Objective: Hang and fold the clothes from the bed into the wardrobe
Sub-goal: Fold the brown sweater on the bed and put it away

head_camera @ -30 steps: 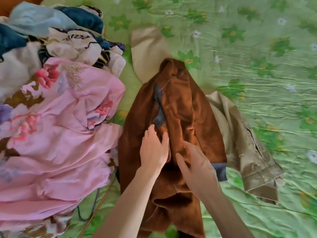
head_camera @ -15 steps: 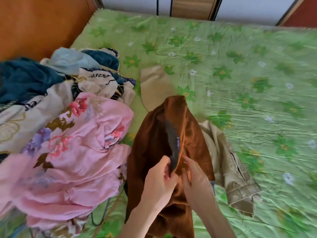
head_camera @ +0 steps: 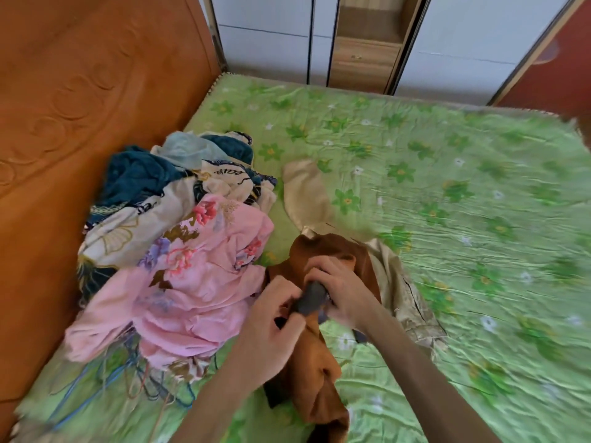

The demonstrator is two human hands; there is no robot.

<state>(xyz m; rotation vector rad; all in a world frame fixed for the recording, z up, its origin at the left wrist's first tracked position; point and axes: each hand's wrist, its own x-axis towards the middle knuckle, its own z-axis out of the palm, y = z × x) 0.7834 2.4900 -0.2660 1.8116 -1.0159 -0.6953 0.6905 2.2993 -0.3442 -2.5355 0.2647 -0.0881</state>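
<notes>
Both hands work at the near middle of the bed (head_camera: pixel 447 174), which is covered by a green flowered sheet. The left hand (head_camera: pixel 271 324) has its fingers (head_camera: pixel 289 294) curled shut on the brown jacket (head_camera: pixel 316 372), pinching the fabric beside a dark grey band (head_camera: pixel 311 298) of the garment. The right hand (head_camera: pixel 339 282) is closed around the other end of that grey band, its fingers wrapped over the brown cloth above it. The jacket is bunched up between the hands, and its lower part trails toward the near edge of the bed. Partly under it and to its right lies a beige garment (head_camera: pixel 307 193), spread flat on the sheet. Just left of the jacket sits a heap of clothes, with a pink flowered piece (head_camera: pixel 198 282) on top and dark blue (head_camera: pixel 134 177) and cream pieces behind it, against the orange wooden bed board (head_camera: pixel 80 107). Thin coloured wire hangers (head_camera: pixel 134 372) poke out under the heap. Beyond the bed stands the wardrobe (head_camera: pixel 364 43), white panels around a wooden centre section.
</notes>
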